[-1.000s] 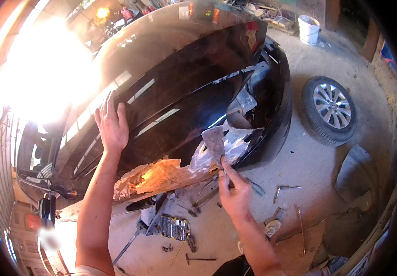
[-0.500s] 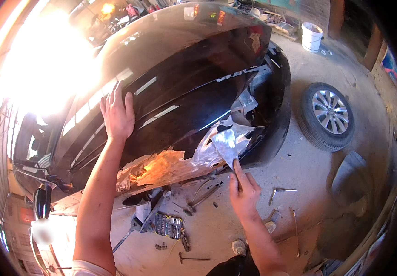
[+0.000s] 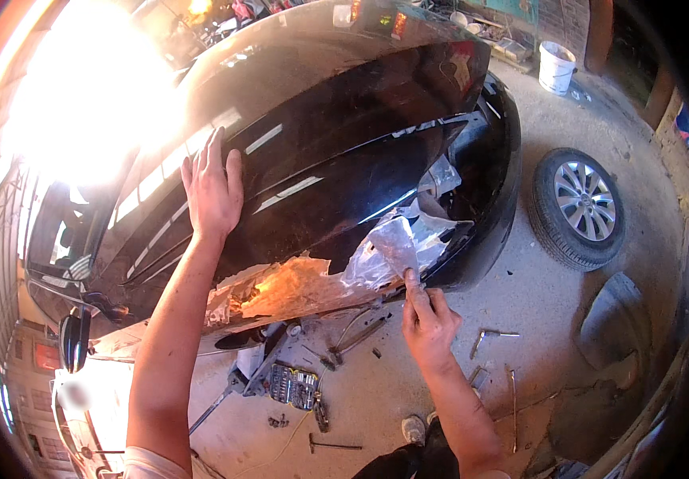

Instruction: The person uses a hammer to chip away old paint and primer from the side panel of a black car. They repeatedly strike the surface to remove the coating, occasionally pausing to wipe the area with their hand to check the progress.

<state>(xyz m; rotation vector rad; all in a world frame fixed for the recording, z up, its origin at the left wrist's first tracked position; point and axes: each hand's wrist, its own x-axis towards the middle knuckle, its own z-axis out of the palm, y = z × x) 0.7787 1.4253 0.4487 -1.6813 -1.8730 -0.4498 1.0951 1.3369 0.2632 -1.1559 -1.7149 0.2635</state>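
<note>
A dark car [image 3: 336, 120] fills the middle, its near fender stripped to torn, bare metal. Orange-brown filler or rust [image 3: 288, 287] covers one stretch, and a crumpled silvery patch [image 3: 364, 259] lies to its right. My right hand [image 3: 430, 323] is closed round the handle of a putty knife [image 3: 400, 243], whose wide blade lies over the silvery patch. On the glossy dark panel rests my left hand [image 3: 215, 191], flat with fingers stretched and the thumb apart, holding nothing.
A wheel [image 3: 580, 207] lies on the floor at right, below a white bucket [image 3: 556, 68]. Beneath the fender are an open socket set [image 3: 294, 385], a jack [image 3: 248, 371] and scattered wrenches [image 3: 494, 335]. Bright light glares at upper left.
My right hand has tilted the putty knife, so its blade now lies flatter against the silvery patch. My left hand stays on the panel. The whole view has shifted slightly.
</note>
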